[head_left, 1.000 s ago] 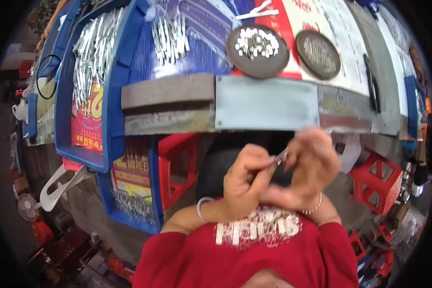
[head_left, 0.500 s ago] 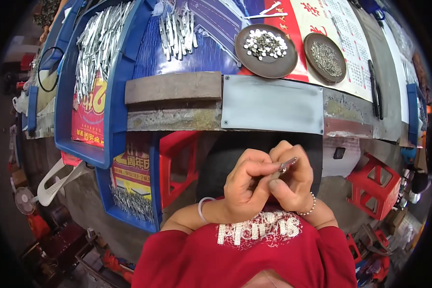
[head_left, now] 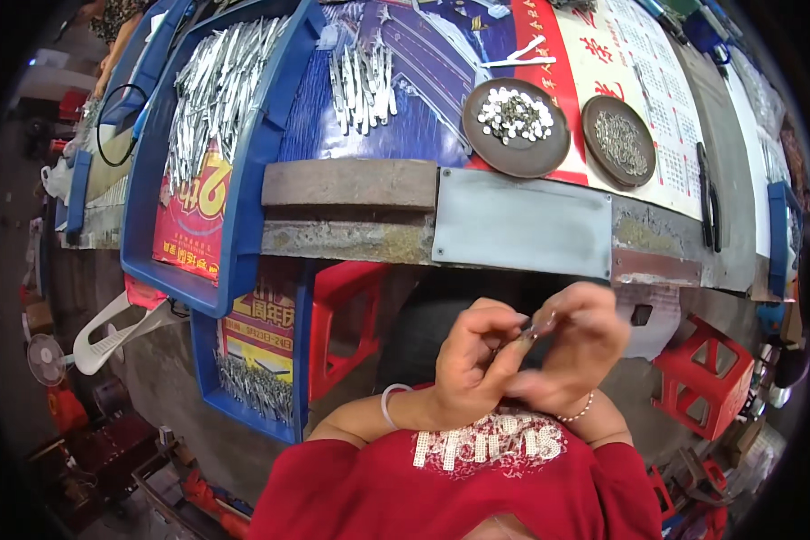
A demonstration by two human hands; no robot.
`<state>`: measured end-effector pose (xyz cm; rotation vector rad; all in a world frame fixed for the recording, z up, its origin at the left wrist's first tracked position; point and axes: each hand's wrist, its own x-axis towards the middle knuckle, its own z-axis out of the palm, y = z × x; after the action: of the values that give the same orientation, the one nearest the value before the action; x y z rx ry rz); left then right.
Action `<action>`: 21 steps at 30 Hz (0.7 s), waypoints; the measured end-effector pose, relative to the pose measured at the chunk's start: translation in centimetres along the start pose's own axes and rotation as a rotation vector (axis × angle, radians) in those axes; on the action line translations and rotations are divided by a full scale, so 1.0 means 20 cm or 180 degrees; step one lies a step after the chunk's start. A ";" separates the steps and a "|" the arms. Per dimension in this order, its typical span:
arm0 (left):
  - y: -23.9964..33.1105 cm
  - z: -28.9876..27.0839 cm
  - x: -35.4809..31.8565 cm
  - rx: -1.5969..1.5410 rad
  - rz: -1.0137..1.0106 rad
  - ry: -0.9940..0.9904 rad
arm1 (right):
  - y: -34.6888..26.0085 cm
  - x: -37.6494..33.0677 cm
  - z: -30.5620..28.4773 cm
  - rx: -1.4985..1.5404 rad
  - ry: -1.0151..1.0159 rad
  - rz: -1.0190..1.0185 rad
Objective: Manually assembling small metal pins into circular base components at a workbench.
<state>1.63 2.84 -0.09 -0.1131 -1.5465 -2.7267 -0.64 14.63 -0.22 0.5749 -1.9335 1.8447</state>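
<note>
My left hand (head_left: 475, 364) pinches a small thin metal piece (head_left: 530, 332) between thumb and fingers, in front of my body and below the bench edge. Much of that piece is covered by the fingers. Close on its right is my right hand (head_left: 585, 346), blurred by motion, its thumb apart from its fingers. One right fingertip is at the end of the piece; whether it touches cannot be made out. Beyond the hands, a brown dish (head_left: 516, 162) holds small white and dark round parts. A second brown dish (head_left: 643, 171) holds tiny metal pins.
Silver metal strips (head_left: 220, 90) fill part of a blue bin (head_left: 243, 193) on the left; more strips (head_left: 362, 85) lie on the bench. Below stands another blue bin (head_left: 299, 387). Pliers (head_left: 711, 198) lie at right. Red stools (head_left: 706, 382) (head_left: 337, 315) flank me.
My right hand has moved away from the left, its thumb and fingers parting. The left hand still pinches the piece. The whole view has shifted, with the bench lower and slightly to the right.
</note>
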 end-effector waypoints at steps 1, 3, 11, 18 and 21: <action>0.01 -0.04 0.01 0.0500 0.0068 -0.0359 | 0.00 0.01 -0.01 -0.0276 0.0098 0.0394; 0.02 -0.04 0.02 0.0440 -0.0112 -0.0318 | 0.05 0.11 -0.03 -0.0159 0.0941 0.1287; 0.01 -0.02 0.05 0.0642 0.0000 -0.0500 | 0.05 0.08 -0.05 -0.0324 0.1397 0.0887; 0.00 -0.05 0.03 0.0918 -0.0021 -0.0828 | 0.03 -0.04 -0.08 0.0430 -0.0403 0.1007; 0.01 -0.06 0.04 0.1128 0.0082 -0.0903 | -0.03 0.03 0.00 0.0538 0.0258 0.1149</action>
<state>0.76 1.85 -0.52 -0.5298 -2.0535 -2.4506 -0.82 14.56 0.64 0.2019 -1.9373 2.2292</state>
